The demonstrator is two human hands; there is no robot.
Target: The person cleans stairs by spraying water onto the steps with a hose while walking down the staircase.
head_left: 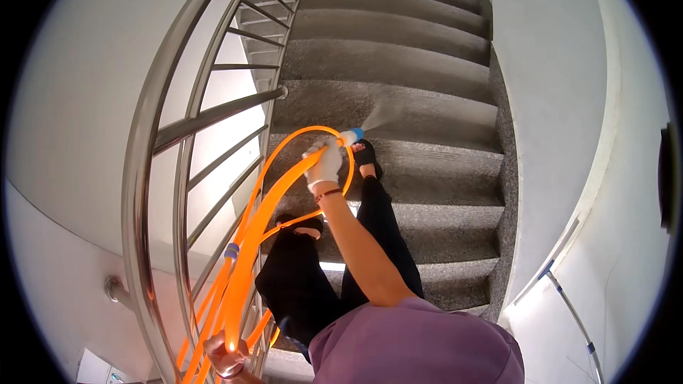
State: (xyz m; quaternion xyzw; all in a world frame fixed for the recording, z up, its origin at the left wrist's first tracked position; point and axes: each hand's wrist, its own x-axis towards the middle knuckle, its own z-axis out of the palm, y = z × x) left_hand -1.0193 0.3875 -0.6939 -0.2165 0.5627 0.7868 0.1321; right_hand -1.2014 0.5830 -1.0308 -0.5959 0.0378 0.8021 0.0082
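My right hand (324,162) wears a white glove and is closed around the orange hose near its end. From that end sticks a spray nozzle (351,136) with a blue tip, and a fine mist (378,110) leaves it over the steps. Low on the left, my left hand (226,354) has its fingers closed on the orange hose (245,274). Between the hands the hose runs in loops, and one loop circles past my right wrist. A purple-blue fitting (232,251) sits on one strand. Some strands overlap, so their full course is hidden.
A grey stone staircase (391,64) rises ahead, with my feet on different steps. Along the left runs a metal handrail (139,192) with bars. A white wall (562,99) bounds the right side. A pole with blue parts (569,306) leans at lower right.
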